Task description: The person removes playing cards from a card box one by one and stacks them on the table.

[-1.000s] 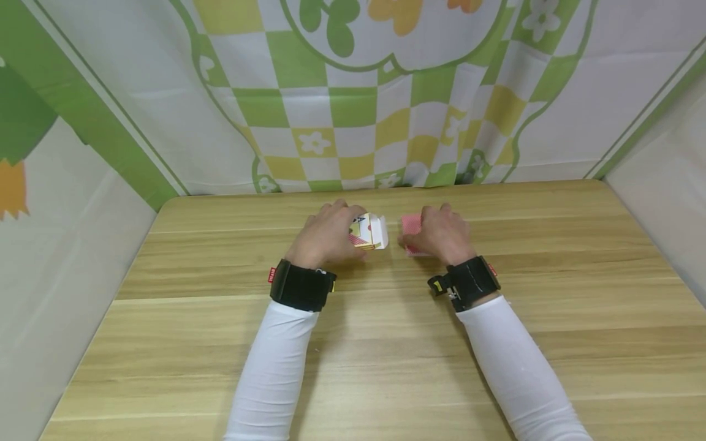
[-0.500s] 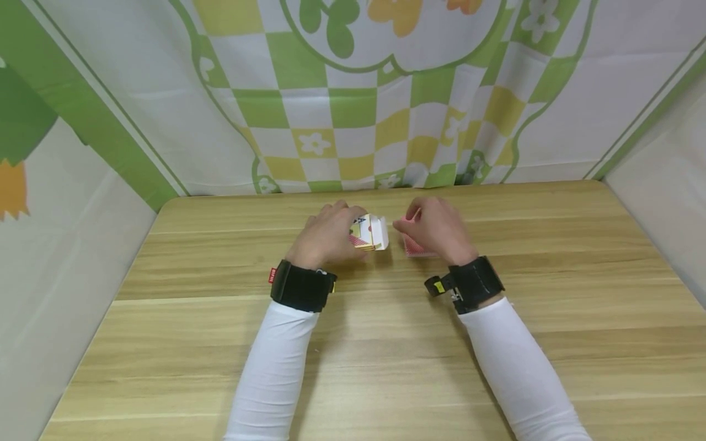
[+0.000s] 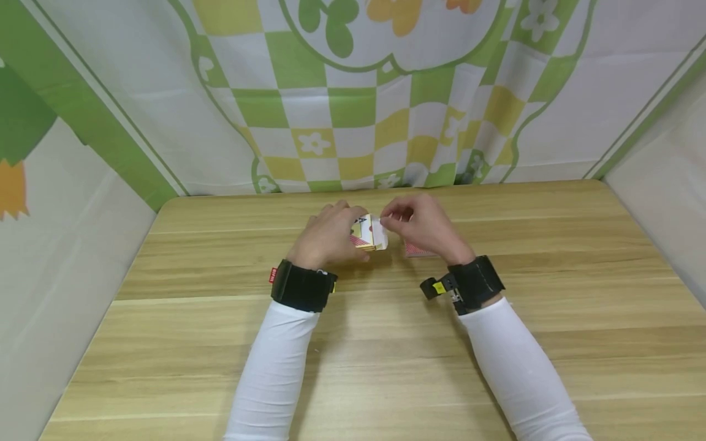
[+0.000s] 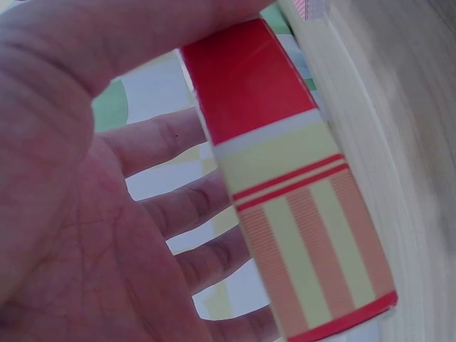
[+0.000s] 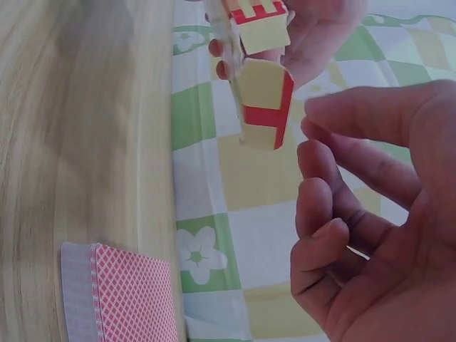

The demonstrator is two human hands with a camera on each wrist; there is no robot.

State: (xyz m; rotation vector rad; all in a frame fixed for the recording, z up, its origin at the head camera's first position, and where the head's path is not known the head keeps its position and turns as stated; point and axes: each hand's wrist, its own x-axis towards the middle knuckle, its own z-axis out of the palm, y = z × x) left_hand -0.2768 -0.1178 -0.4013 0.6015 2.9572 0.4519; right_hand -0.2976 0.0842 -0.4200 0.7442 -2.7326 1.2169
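My left hand (image 3: 325, 237) holds a playing card box (image 3: 364, 228) above the table, thumb on one side and fingers on the other. In the left wrist view the narrow red, cream and striped side of the card box (image 4: 285, 128) faces the camera. Its open end flap (image 5: 265, 107) points toward my right hand (image 3: 423, 225). The right fingers are loosely bent with nothing between them, fingertips close to the flap in the right wrist view. Below the right hand lies a red-patterned deck of cards (image 5: 135, 296), squared up on the table and partly hidden in the head view.
The wooden table (image 3: 364, 367) has its far edge just behind the hands. Behind it hangs a green, yellow and white checked curtain (image 3: 353, 110). A pale wall covering (image 3: 66, 257) flanks the table on the left.
The right hand has lifted off the deck and moved left to the box's flap, uncovering part of the deck on the way. The left hand and the box have stayed nearly still.
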